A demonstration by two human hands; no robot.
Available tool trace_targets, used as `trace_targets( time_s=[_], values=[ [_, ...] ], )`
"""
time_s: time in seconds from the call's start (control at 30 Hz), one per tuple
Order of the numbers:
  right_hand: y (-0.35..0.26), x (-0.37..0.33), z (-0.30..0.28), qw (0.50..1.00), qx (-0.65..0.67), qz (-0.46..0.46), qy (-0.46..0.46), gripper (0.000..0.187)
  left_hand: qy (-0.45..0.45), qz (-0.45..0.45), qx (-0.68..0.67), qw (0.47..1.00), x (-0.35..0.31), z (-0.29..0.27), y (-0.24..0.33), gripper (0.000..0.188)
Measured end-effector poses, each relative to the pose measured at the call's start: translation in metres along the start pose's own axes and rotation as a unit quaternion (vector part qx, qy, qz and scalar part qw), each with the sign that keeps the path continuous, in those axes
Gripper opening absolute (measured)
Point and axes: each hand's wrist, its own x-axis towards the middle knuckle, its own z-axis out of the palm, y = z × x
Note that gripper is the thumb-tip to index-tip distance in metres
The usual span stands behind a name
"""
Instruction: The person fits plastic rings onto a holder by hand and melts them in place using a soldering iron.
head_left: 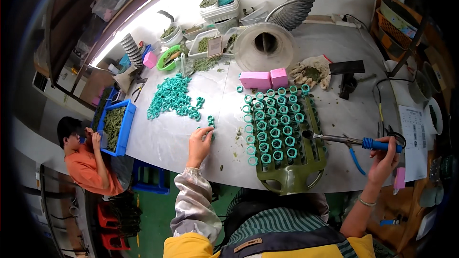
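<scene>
My right hand [385,160] is closed around the blue handle of a soldering iron [354,140]. The iron's metal tip reaches left to the right side of an olive-green slotted plastic piece [296,177]. Rows of teal plastic rings [273,122] stand over that piece's left and middle part. My left hand [201,144] is on the table left of it, its fingertips pinched together at a teal ring [213,136], partly hidden by the fingers. A few more rings [211,120] lie just beyond these fingertips. Farther left spreads a large heap of teal rings [174,96].
Pink blocks [256,80], a work glove [313,70] and a black stand [346,74] lie beyond the green piece. A fume-hose funnel [260,48] stands at the back. Blue-handled pliers [356,160] lie at right. A person in orange [91,169] sits left by blue crates [117,126].
</scene>
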Motion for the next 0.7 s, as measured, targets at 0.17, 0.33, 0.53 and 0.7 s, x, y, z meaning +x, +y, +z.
trace_targets(
  time_s=[0.17, 0.33, 0.53, 0.7],
  values=[
    [-0.001, 0.001, 0.0, 1.0, 0.004, -0.001, 0.004, 0.035, -0.058, -0.102, -0.174, 0.978, 0.01, -0.004, -0.002, 0.026],
    [-0.003, 0.001, 0.0, 1.0, 0.0, -0.002, 0.013, 0.034, 0.003, -0.094, -0.197, 0.976, 0.012, -0.013, 0.012, 0.022],
    [-0.001, 0.003, -0.004, 1.0, -0.002, 0.003, 0.014, 0.034, 0.031, -0.016, 0.044, 0.998, 0.0, -0.004, 0.037, 0.019],
    [-0.004, 0.003, -0.003, 1.0, -0.005, 0.004, 0.014, 0.034, 0.029, 0.097, 0.208, 0.973, -0.003, 0.016, 0.04, 0.018]
  ],
)
